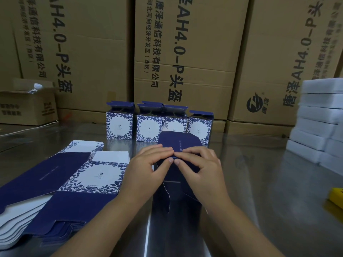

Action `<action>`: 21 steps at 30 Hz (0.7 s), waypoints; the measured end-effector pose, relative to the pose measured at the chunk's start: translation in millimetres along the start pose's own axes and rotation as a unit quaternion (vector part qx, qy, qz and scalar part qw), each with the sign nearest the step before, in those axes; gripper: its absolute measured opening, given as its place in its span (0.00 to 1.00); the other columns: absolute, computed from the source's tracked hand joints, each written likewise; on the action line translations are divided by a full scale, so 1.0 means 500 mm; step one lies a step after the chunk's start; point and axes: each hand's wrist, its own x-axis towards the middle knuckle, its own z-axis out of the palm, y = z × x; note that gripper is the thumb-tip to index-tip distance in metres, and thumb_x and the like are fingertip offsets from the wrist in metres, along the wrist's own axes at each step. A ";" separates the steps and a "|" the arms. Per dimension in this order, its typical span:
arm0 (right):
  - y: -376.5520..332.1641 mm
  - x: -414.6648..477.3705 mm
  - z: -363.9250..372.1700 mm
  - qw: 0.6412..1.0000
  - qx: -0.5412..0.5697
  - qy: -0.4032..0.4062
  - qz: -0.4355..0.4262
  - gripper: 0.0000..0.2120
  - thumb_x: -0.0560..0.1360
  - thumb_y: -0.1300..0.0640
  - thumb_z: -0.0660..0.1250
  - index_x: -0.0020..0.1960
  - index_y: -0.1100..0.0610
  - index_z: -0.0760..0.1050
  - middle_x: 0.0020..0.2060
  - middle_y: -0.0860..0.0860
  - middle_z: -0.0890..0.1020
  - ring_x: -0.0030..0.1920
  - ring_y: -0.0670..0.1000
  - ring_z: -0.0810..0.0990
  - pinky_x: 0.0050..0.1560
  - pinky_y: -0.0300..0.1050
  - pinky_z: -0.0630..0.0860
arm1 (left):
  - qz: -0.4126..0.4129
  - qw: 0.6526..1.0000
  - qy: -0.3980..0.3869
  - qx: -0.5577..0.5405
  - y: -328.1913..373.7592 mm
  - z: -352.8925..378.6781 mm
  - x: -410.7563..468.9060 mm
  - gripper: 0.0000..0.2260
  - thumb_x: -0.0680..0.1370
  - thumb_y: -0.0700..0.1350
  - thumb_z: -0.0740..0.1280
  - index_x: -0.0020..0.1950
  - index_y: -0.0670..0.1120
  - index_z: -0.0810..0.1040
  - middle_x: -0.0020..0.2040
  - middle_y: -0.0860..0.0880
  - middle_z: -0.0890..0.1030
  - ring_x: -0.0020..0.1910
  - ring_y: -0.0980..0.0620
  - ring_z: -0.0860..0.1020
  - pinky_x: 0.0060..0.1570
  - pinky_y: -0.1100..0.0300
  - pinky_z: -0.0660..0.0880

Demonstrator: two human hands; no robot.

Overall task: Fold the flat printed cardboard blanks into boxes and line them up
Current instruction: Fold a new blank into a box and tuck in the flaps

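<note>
We held the half-folded box (178, 145) upright on the steel table (259, 182) right in front of us, its navy flap standing up at the far side. Our left hand (148, 167) and right hand (202, 167) both gripped its top edge, fingers curled over the fold and thumb tips almost touching in the middle. Just behind it stood a row of four folded boxes (149, 129), blue-flowered fronts towards us, top flaps open. The raised flap and our knuckles hid the lower part of the third and a corner of the fourth. The stack of flat blanks (55, 182) lay to our left, close by the left wrist, printed side up. Tall brown cartons (194, 52) walled off the back of the table. A small open carton (27, 106) with a capped bottle (36, 88) sat far left, white foam blocks (319, 117) were piled far right, and something yellow (336, 196) poked in at the right edge
</note>
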 end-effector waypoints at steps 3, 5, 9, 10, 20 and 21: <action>-0.001 0.000 0.000 1.000 0.002 0.002 -0.001 0.08 0.70 0.54 0.73 0.49 0.46 0.83 0.44 0.40 0.78 0.51 0.40 0.71 0.57 0.45 0.68 | 0.003 1.000 0.011 0.001 0.000 0.001 -0.001 0.09 0.73 0.40 0.73 0.52 0.49 0.84 0.49 0.60 0.81 0.58 0.58 0.76 0.60 0.64 0.70; -0.002 0.000 0.000 1.000 0.003 0.000 0.001 0.08 0.70 0.54 0.73 0.49 0.45 0.83 0.44 0.41 0.78 0.51 0.40 0.71 0.58 0.47 0.69 | 0.008 1.000 0.016 0.002 -0.001 0.001 -0.001 0.08 0.73 0.42 0.73 0.51 0.50 0.84 0.49 0.61 0.81 0.58 0.59 0.76 0.60 0.63 0.70; -0.003 0.001 0.002 1.000 0.003 0.006 0.004 0.08 0.70 0.54 0.73 0.48 0.45 0.83 0.44 0.41 0.79 0.51 0.41 0.72 0.57 0.47 0.69 | 0.007 1.000 0.022 0.000 -0.002 0.003 0.000 0.08 0.72 0.45 0.70 0.50 0.50 0.84 0.48 0.61 0.81 0.57 0.59 0.76 0.59 0.62 0.70; -0.003 0.002 0.003 1.000 0.003 0.006 0.005 0.08 0.70 0.54 0.73 0.48 0.46 0.83 0.44 0.41 0.79 0.51 0.42 0.72 0.57 0.47 0.69 | 0.006 1.000 0.023 0.000 -0.003 0.004 0.000 0.09 0.72 0.46 0.70 0.50 0.50 0.84 0.48 0.61 0.81 0.58 0.59 0.76 0.59 0.62 0.71; -0.004 0.005 0.005 1.000 0.005 0.001 0.016 0.07 0.70 0.54 0.73 0.48 0.46 0.84 0.44 0.43 0.79 0.51 0.43 0.73 0.58 0.49 0.69 | 0.001 1.000 0.024 -0.003 -0.008 0.009 0.002 0.09 0.72 0.46 0.69 0.49 0.50 0.84 0.48 0.59 0.82 0.57 0.57 0.77 0.59 0.63 0.71; -0.004 0.005 0.005 1.000 0.008 0.001 0.017 0.07 0.70 0.54 0.73 0.48 0.46 0.84 0.44 0.43 0.79 0.51 0.43 0.73 0.58 0.50 0.69 | 0.003 1.000 0.025 -0.001 -0.010 0.010 0.002 0.08 0.72 0.45 0.70 0.49 0.50 0.84 0.48 0.59 0.82 0.57 0.57 0.77 0.59 0.63 0.71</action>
